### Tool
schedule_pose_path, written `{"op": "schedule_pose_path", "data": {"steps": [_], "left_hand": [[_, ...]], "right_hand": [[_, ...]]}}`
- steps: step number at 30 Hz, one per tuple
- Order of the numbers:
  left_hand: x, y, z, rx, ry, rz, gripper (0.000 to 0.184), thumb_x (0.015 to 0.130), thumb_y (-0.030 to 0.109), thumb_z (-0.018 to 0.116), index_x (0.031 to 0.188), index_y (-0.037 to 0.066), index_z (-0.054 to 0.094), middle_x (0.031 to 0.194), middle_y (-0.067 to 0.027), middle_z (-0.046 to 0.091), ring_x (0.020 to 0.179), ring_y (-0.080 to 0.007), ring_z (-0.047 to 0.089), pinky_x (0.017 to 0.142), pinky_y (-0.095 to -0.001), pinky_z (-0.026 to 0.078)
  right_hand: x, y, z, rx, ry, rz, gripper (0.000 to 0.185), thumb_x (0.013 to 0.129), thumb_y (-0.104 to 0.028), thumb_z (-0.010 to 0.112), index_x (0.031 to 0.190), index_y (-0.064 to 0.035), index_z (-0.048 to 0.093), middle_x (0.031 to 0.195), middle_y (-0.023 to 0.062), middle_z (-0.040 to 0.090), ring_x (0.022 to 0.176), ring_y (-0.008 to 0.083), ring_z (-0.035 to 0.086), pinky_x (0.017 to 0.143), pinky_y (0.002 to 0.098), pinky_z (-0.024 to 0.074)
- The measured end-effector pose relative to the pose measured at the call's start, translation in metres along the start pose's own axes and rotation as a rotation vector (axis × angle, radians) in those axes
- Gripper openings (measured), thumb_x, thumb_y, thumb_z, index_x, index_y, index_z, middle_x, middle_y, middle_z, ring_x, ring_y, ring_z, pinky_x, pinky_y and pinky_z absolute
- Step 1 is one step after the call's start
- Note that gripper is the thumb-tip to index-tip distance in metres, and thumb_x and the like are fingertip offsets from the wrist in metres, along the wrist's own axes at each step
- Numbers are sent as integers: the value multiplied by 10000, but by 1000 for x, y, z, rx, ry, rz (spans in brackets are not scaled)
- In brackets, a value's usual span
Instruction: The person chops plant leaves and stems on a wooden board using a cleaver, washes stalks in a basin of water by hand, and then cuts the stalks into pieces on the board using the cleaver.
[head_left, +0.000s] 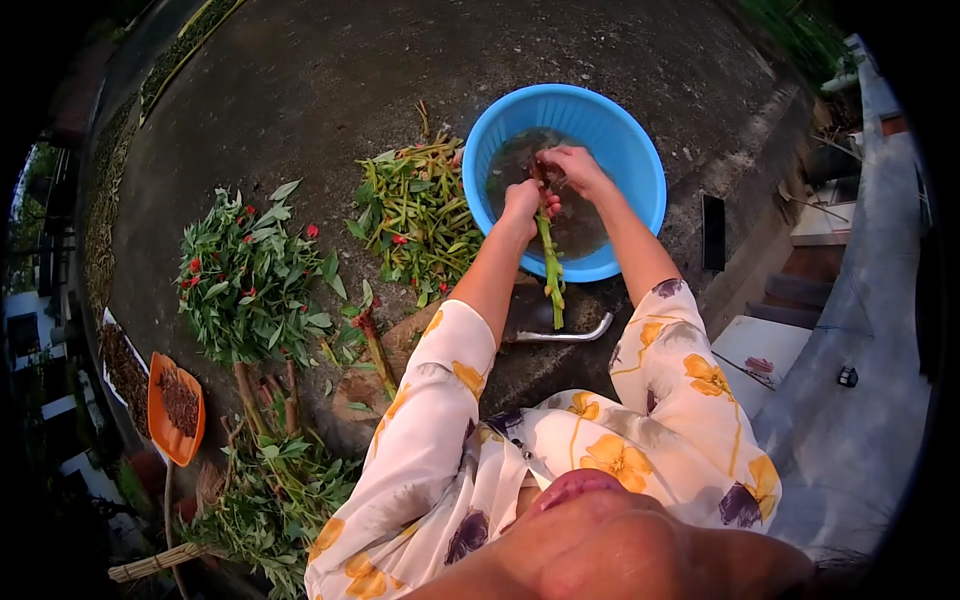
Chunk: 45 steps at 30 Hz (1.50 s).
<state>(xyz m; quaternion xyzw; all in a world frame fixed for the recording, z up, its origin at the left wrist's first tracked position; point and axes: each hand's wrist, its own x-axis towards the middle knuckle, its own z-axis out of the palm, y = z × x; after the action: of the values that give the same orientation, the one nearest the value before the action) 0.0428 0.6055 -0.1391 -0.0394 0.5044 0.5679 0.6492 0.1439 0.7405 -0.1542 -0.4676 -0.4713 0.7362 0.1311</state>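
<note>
A thick green plant stalk (552,262) with a reddish-brown root end is held over the blue basin (645,170), which contains murky brownish water (582,232). My left hand (520,204) is closed around the stalk's upper part. Close by, my right hand (572,168) has its fingers closed at the darker root end, above the water. The stalk's lower green end hangs past the near rim, towards me. A bent metal bar (575,335) lies just below that end. My fingers partly hide the root.
Left of the basin lies a pile of cut green stems (425,205). Farther left are leafy plants with red flowers (245,280), and more uprooted plants (280,500) lie nearer me. An orange dustpan (158,410) holds brown bits. A dark flat object (713,232) sits right of the basin.
</note>
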Motion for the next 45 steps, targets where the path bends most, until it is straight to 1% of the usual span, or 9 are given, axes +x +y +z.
{"op": "schedule_pose_path", "data": {"steps": [4,14,17,20,26,35,41,43,45], "left_hand": [[1,-2,9,53,58,-125,251,1041,224,420,971,1,514,791,-106,555,607,-205,517,493,-337,460],[30,-6,-2,-70,-50,10,199,974,74,440,908,-21,602,748,-100,587,627,-207,593,506,-359,522],[28,-7,5,97,-50,-2,260,1028,175,427,899,-9,558,738,-87,566,566,-185,551,466,-332,490],[17,-8,9,141,-114,8,330,1053,242,380,854,16,514,706,-80,539,530,-172,517,442,-323,464],[9,2,7,310,-170,-102,588,1065,507,221,799,51,480,566,-33,447,435,-154,421,422,-323,418],[17,1,4,-37,-185,-12,394,1096,334,286,1001,28,516,810,-83,562,593,-189,523,531,-351,499],[17,2,3,-176,-225,19,279,1082,208,361,1092,-19,523,921,-123,603,702,-213,597,626,-372,562],[23,-1,0,-175,-58,14,187,1054,133,431,1064,-38,508,894,-132,584,698,-224,593,606,-389,558],[34,-5,-6,-210,27,-3,139,1023,84,469,1034,-48,512,860,-138,582,657,-235,587,568,-393,544]], "right_hand": [[10,-4,-31,-429,550,-150,242,960,-168,611,1163,-63,690,1070,70,702,956,160,665,822,279,550],[-55,3,1,0,-205,-7,247,954,-134,625,1156,2,664,1014,66,684,961,164,656,847,282,557],[-42,11,8,-141,239,-60,300,934,-202,664,1148,8,641,929,79,679,858,167,672,761,302,571],[-11,21,2,23,-90,42,304,925,-211,671,1141,0,635,849,79,680,720,162,664,637,272,542],[3,25,28,-512,355,-241,531,936,-460,582,834,49,694,740,180,680,692,273,666,682,418,517],[-27,9,17,-93,-28,-141,251,979,-260,604,914,-38,702,697,11,628,578,88,540,545,269,444],[-19,6,17,-414,263,-208,235,917,-219,691,1023,-11,708,813,58,688,610,88,595,504,215,447],[12,18,-4,-487,641,-634,195,919,-169,656,978,9,712,893,98,713,711,131,650,567,253,496],[18,17,-11,-259,619,-384,207,908,-143,645,1018,20,708,943,122,717,796,165,676,643,283,527]]}}
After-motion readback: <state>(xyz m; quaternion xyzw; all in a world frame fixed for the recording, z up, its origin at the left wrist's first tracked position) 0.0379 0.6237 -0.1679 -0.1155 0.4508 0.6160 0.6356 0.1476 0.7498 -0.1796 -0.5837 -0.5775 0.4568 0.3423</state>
